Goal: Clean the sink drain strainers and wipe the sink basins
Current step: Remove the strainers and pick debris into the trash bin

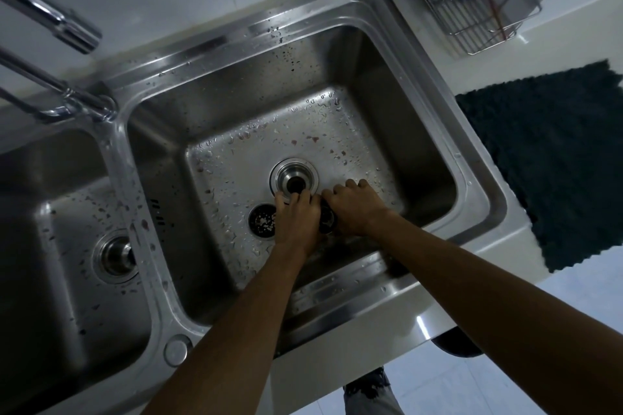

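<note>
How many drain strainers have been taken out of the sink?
2. One strainer lies on the right basin floor beside the open drain; another strainer is held between the left hand and right hand, mostly hidden.

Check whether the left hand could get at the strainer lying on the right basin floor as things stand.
Probably yes. The left hand sits right beside the strainer on the basin floor, with nothing between them. It looks busy, though, working with the right hand on another dark part.

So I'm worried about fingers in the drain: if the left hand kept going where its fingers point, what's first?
Probably the open drain: the left hand's fingertips already reach its rim, though depth is unclear.
</note>
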### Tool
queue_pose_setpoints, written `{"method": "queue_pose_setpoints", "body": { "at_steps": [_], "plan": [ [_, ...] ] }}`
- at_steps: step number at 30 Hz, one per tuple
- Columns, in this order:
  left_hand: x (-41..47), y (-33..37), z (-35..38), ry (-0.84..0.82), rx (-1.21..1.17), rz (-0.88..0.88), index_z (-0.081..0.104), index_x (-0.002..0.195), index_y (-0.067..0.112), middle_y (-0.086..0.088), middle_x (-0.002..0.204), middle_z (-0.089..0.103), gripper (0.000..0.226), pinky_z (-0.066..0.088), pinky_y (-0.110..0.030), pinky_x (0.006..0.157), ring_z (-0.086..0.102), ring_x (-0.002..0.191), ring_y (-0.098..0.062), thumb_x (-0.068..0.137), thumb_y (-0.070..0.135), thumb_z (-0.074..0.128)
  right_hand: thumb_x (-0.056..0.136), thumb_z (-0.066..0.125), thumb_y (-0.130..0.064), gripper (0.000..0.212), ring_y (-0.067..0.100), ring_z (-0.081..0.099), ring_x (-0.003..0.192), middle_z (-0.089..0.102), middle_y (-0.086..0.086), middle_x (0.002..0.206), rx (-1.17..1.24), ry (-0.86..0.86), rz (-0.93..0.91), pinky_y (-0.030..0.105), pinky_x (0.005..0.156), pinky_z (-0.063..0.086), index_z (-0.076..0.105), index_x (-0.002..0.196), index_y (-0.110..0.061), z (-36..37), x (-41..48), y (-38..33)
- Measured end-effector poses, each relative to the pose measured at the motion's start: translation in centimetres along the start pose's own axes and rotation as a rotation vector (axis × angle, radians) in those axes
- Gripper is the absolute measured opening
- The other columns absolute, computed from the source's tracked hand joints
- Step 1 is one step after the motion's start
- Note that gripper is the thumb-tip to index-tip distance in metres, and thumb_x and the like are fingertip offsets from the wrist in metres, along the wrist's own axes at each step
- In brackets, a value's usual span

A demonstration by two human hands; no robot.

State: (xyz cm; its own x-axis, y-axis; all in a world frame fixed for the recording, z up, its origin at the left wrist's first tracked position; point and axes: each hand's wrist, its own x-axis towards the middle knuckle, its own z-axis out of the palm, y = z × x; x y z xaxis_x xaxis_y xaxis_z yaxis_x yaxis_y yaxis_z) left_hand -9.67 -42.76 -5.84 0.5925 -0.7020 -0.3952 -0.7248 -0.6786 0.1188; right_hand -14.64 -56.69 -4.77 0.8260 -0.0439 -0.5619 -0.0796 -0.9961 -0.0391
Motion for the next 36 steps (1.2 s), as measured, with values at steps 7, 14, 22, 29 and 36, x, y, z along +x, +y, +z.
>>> {"method": "queue_pose_setpoints", "body": {
  "at_steps": [7, 14, 22, 29, 36],
  "plan": [
    [0.1, -0.1, 0.1, 0.005, -0.002, 0.006, 0.055, 0.135, 0.016, -0.006, 0.137, 0.057, 0.061, 0.023, -0.051, 0.117, 0.054, 0.126, -0.026, 0.087, 0.048, 0.076, 0.083, 0.073, -0.049, 0.065, 0.035, 0.055, 0.122, 0.061, 0.011, 0.127, 0.004, 0.001, 0.008, 0.053, 0.106, 0.041, 0.047, 0.134, -0.018, -0.1, -0.1, -0.1],
    [0.2, 0.0, 0.3, 0.021, 0.008, 0.002, 0.055, 0.135, 0.017, -0.006, 0.139, 0.056, 0.053, 0.024, -0.051, 0.117, 0.054, 0.126, -0.026, 0.092, 0.043, 0.071, 0.083, 0.074, -0.047, 0.066, 0.034, 0.055, 0.122, 0.061, 0.012, 0.127, 0.006, -0.011, 0.005, 0.053, 0.107, 0.040, 0.046, 0.135, -0.017, 0.0, 0.0, -0.1],
    [2.0, 0.7, -3.1, -0.030, -0.186, 0.069, 0.002, 0.163, 0.022, -0.008, 0.165, 0.020, 0.128, 0.018, -0.060, 0.122, 0.024, 0.152, -0.033, 0.071, 0.060, 0.083, 0.089, 0.064, -0.049, 0.062, 0.033, 0.058, 0.119, 0.060, 0.010, 0.132, 0.031, 0.226, 0.023, 0.049, 0.100, 0.046, 0.044, 0.140, -0.020, -3.8, -3.3, 3.5],
    [9.5, 7.4, -14.7, 0.301, -0.332, 0.229, 0.011, 0.163, 0.024, -0.013, 0.166, 0.028, 0.098, 0.026, -0.059, 0.119, 0.031, 0.150, -0.035, 0.090, 0.068, 0.058, 0.099, 0.051, -0.042, 0.036, 0.027, 0.065, 0.092, 0.066, 0.006, 0.108, 0.054, 0.667, 0.275, 0.035, 0.070, 0.053, 0.052, 0.127, -0.019, -13.9, -11.2, 15.0],
    [14.1, 14.5, -18.7, 0.367, -0.285, 0.292, 0.020, 0.162, 0.020, -0.013, 0.163, 0.032, 0.100, 0.030, -0.057, 0.119, 0.033, 0.149, -0.032, 0.088, 0.081, 0.047, 0.090, 0.069, -0.047, 0.067, 0.034, 0.059, 0.102, 0.057, 0.014, 0.120, -0.080, 0.717, 0.458, 0.040, 0.064, 0.050, 0.039, 0.144, -0.019, -16.6, -13.4, 24.8]
  ]
}}
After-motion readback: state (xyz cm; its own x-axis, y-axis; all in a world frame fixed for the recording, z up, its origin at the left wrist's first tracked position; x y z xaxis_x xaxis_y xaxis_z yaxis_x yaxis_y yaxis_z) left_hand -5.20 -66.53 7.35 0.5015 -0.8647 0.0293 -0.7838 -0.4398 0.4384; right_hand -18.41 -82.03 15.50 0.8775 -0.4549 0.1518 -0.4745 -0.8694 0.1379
